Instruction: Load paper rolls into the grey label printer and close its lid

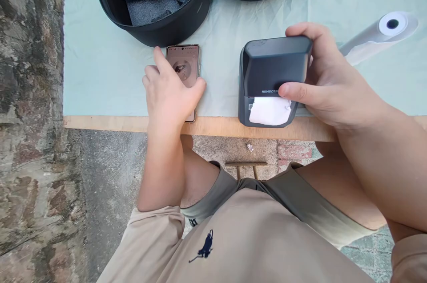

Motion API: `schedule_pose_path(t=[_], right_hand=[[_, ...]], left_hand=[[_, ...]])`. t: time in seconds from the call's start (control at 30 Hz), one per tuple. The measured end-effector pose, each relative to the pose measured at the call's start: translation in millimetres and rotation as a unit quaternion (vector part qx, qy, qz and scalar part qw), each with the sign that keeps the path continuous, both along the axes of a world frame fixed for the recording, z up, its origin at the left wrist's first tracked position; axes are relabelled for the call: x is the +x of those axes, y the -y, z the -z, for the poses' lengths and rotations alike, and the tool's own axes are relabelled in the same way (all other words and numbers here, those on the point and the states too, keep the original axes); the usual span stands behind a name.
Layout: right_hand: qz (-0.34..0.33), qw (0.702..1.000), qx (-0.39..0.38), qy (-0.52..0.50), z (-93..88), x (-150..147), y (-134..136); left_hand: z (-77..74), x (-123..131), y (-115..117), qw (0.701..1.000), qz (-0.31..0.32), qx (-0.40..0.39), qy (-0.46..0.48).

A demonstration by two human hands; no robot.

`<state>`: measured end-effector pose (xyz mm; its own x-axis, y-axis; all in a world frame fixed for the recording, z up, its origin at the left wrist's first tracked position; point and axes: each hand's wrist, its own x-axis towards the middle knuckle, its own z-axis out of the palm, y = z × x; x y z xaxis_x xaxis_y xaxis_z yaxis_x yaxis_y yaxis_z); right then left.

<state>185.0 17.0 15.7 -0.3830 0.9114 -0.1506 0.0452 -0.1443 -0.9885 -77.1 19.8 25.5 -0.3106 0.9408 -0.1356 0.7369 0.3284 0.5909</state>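
A black label printer (276,69) marked NIIMBOT is in my right hand (336,80), near the table's front edge. My right fingers wrap its right side, and the thumb presses on its front face. A piece of white label paper (270,111) sticks out of the printer's lower slot, its right edge torn. A smartphone (187,62) with a lit screen lies by the table edge, an oval picture on its display. Over its lower part, my left hand (171,82) is open, thumb and index finger spread to either side; whether it touches the phone is unclear.
An unzipped black case (196,18) with grey foam and a strap lies at the back. A roll of white paper (383,29) rests at the right on the pale green cloth (100,74). A wooden edge (106,123) borders the table; a stone wall (30,118) stands left.
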Motion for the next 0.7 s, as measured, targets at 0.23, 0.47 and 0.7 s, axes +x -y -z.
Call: schedule_pose_path(t=[0.23,0.47,0.7], right_hand=[[0.001,1.0,-0.002,0.002,-0.4,0,0],[0.001,1.0,0.002,0.0,0.2,1,0],[-0.008,1.0,-0.004,-0.012,-1.7,-1,-1]], left_hand=[[3.2,1,0,0.999,-0.001,0.017,0.029],[-9.8,4,6,1.0,0.009,-0.014,-0.026],[-11.7,56,27,0.943,0.139,0.161,0.255]])
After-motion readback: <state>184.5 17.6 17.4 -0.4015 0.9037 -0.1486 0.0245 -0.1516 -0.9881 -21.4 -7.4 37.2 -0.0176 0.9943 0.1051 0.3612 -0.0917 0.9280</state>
